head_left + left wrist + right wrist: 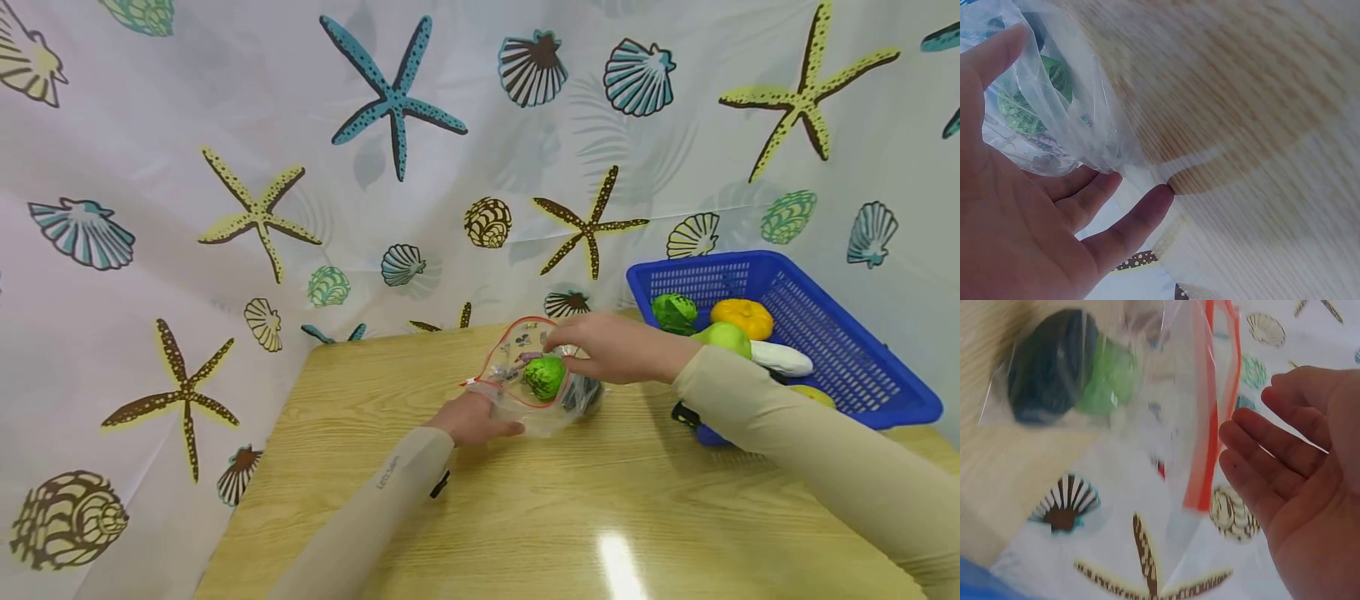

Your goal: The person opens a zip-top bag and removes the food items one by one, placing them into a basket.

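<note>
A clear zip bag point(510, 408) with a red-edged mouth stands on the table. Inside it are a green leafy cabbage point(545, 377) and a dark rounded thing point(1054, 365) whose kind is unclear through the plastic. A small purple piece point(529, 357) shows near the cabbage. My left hand point(474, 419) holds the bag's left side, its thumb on the near face and fingers around the other side. Beside the bag's mouth is my right hand point(1304, 437), fingers loosely bent, with nothing in its grasp; it is apart from the cabbage in the right wrist view.
A blue plastic basket point(900, 385) stands at the right, partly behind the right sleeve. It contains a cabbage point(674, 314), an orange pumpkin point(742, 317), a light-green fruit point(724, 337) and a long white vegetable point(782, 358). A seashell-print curtain point(450, 208) hangs behind the wooden table point(525, 533).
</note>
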Motion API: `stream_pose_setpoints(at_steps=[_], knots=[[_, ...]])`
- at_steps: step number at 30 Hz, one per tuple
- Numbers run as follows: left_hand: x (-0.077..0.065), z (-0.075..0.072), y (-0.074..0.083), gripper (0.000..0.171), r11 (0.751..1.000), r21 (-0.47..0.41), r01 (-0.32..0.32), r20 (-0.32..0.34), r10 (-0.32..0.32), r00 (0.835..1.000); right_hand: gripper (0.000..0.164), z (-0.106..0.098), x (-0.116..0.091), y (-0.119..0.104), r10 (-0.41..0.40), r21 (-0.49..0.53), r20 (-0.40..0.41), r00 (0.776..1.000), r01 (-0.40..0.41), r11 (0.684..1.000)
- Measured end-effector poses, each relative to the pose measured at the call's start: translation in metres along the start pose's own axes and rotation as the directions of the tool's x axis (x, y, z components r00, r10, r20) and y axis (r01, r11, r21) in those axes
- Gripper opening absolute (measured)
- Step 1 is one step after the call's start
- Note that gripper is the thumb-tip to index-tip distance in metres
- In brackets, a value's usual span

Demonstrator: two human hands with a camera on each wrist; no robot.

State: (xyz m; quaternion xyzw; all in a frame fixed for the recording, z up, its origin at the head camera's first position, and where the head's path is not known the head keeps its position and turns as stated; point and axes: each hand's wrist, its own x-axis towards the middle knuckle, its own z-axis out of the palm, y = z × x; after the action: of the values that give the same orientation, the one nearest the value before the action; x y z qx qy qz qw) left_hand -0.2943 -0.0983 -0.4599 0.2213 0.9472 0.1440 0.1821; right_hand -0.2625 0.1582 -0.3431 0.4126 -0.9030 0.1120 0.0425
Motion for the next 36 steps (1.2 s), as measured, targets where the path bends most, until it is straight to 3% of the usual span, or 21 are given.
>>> stream_pose_setpoints(at_steps=[4, 7, 10, 15, 31, 36], knots=[[0.000, 0.002, 0.001, 0.079, 0.999, -0.040, -0.001, 0.006, 0.001, 1.000, 0.031, 0.026, 0.026, -0.002, 0.037, -0.003, 0.172, 0.984, -0.037, 0.999], [0.000, 0.004, 0.001, 0.079, 0.999, -0.039, -0.010, 0.005, 0.010, 1.000, 0.039, 0.040, 0.038, 0.000, 0.092, -0.034, 0.300, 0.950, -0.085, 0.996], [-0.001, 0.004, 0.001, 0.079, 0.999, -0.024, -0.029, -0.008, 0.029, 1.000, 0.045, 0.049, 0.047, 0.003, 0.130, -0.100, 0.361, 0.923, -0.100, 0.990], [-0.001, 0.002, 0.001, 0.078, 0.999, -0.020, -0.027, -0.020, 0.026, 0.999, 0.051, 0.056, 0.056, 0.004, 0.180, -0.173, 0.382, 0.907, -0.121, 0.977], [-0.003, 0.001, 0.004, 0.076, 0.999, 0.013, -0.029, -0.019, 0.029, 0.999, 0.041, 0.071, 0.068, 0.009, 0.204, -0.320, 0.360, 0.910, -0.084, 0.944], [-0.001, 0.001, 0.004, 0.078, 0.998, 0.043, -0.042, -0.007, 0.043, 0.999, 0.041, 0.077, 0.069, 0.013, 0.237, -0.352, 0.366, 0.900, -0.102, 0.931]])
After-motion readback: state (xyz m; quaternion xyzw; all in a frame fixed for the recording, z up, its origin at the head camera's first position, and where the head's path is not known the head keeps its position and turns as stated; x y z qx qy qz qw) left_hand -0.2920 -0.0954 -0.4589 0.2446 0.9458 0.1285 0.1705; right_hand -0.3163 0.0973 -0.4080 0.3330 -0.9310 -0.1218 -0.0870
